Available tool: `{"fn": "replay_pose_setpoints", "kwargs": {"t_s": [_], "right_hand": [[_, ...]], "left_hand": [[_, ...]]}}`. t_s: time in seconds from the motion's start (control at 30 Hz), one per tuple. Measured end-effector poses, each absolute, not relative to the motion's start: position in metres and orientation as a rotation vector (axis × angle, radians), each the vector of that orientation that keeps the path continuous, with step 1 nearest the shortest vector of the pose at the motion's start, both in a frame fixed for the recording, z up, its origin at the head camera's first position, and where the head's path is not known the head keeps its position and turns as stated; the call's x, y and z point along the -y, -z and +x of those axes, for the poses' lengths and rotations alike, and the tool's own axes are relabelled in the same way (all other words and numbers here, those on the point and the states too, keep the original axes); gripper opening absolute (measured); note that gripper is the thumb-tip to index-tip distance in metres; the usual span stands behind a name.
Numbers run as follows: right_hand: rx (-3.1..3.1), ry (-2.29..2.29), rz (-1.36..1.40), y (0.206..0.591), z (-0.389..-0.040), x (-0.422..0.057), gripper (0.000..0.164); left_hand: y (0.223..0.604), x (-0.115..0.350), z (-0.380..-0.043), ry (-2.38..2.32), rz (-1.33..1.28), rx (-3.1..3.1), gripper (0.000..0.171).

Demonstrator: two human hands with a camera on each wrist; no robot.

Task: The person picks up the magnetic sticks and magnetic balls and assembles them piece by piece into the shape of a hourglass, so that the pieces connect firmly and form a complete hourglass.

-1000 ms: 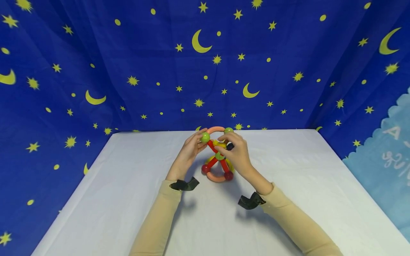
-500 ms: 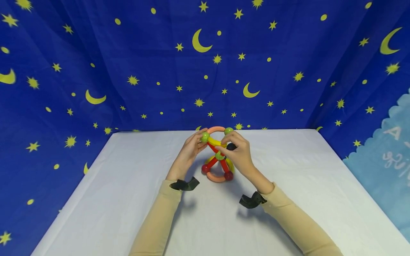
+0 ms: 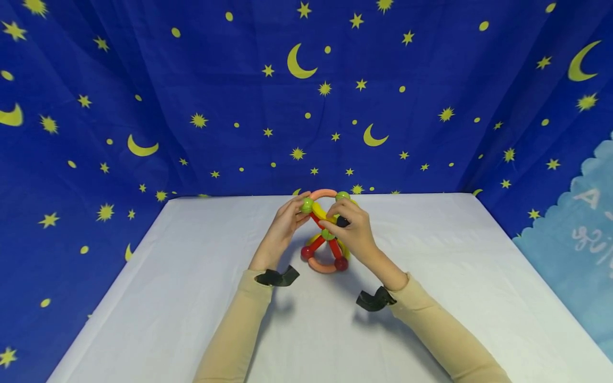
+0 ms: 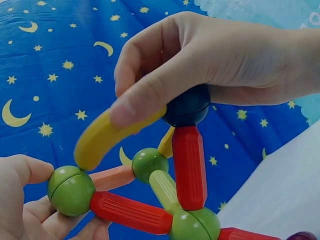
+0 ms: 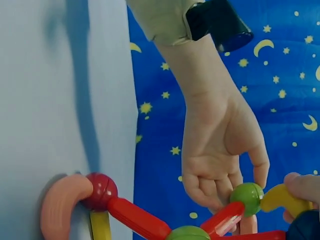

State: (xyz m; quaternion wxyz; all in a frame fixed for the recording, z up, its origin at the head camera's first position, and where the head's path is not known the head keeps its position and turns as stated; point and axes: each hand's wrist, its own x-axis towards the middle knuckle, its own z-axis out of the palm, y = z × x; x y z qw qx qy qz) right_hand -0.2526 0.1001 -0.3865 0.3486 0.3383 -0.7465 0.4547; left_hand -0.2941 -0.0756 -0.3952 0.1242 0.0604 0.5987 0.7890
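Note:
A construction of coloured rods and balls stands on the table. My left hand (image 3: 282, 229) holds a green ball (image 4: 71, 191) at its upper left between thumb and fingers. With thumb and fingers, my right hand (image 3: 355, 226) pinches a yellow curved rod (image 4: 97, 140). One end of that rod is right at the held green ball, the other beside a dark blue ball (image 4: 190, 110) under the right hand. A red rod (image 4: 190, 167) runs from the blue ball down to a middle green ball (image 4: 195, 226). Another green ball (image 4: 150, 165) sits behind.
Lower down, red balls (image 3: 307, 253) and a peach curved rod (image 3: 322, 266) form the base on the white-covered table (image 3: 191, 298). A peach curved rod (image 3: 324, 192) arches at the top. A blue curtain (image 3: 239, 96) with stars and moons hangs behind. Black straps (image 3: 278, 276) stick out at both wrists.
The yellow curved rod has swung so its left end meets the green ball at my left hand, and it now slopes more steeply. My left hand has stayed in place.

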Motion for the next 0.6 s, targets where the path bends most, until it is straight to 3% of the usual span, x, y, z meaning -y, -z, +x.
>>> {"fn": "replay_pose_setpoints", "kwargs": {"t_s": [0.6], "right_hand": [[1.941, -1.228, 1.016, 0.3821, -0.2536, -0.1028, 0.016]], "left_hand": [[0.3942, 0.0754, -0.294, -2.299, 0.191, -1.758, 0.04]]}}
